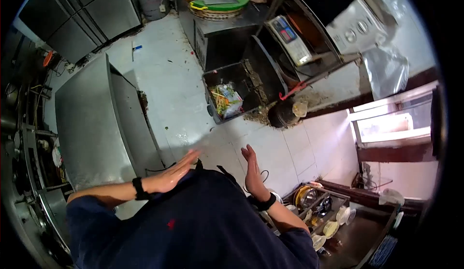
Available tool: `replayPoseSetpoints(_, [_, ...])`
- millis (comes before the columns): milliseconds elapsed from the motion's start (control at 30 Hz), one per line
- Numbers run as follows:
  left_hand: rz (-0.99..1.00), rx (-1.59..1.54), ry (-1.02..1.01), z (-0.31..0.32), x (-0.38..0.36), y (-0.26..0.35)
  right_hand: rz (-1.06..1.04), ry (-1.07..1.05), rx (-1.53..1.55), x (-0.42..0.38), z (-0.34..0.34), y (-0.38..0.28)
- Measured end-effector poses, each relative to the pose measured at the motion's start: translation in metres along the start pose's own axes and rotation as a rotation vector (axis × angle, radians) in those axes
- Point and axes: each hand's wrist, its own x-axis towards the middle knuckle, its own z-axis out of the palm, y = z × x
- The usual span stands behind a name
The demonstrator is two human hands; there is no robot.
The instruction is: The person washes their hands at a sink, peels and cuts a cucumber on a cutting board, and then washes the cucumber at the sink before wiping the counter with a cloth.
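Observation:
In front of the dark blue shirt (203,220), both of my hands are raised with nothing in them. My left hand (174,176) stretches its fingers out flat, pointing up and to the right, and a black band circles its wrist. My right hand (253,174) points upward with straight fingers, also with a black band at the wrist. A gap separates the two palms. Nearest to the left forearm is a stainless steel surface (92,119). The right forearm passes beside a counter (357,230) with bowls and containers.
A black bin (227,116) holding vegetable scraps stands on the tiled floor. Behind it, a cleaver (220,0) and cucumbers lie on a green chopping board (237,5). A digital scale (290,39) and a microwave (355,32) are at the upper right. Steel cabinets (106,10) stand upper left.

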Motion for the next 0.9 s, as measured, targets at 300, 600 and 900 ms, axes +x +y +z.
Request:
replayPoseSetpoints(300, [-0.145,-0.232,0.103,-0.054,0.004,-0.025,0.174,-0.177,0.046,0.031,0.036,-0.008])
replayPoseSetpoints(600, [-0.176,-0.410,0.270,-0.187,0.065,-0.055,-0.012,-0.365,-0.068,0.251,0.111,-0.069])
replayPoseSetpoints(900, [-0.118,-0.741,0.565,-0.361,0.150,-0.060,-0.036,-0.592,0.148,0.471,0.176,-0.112])
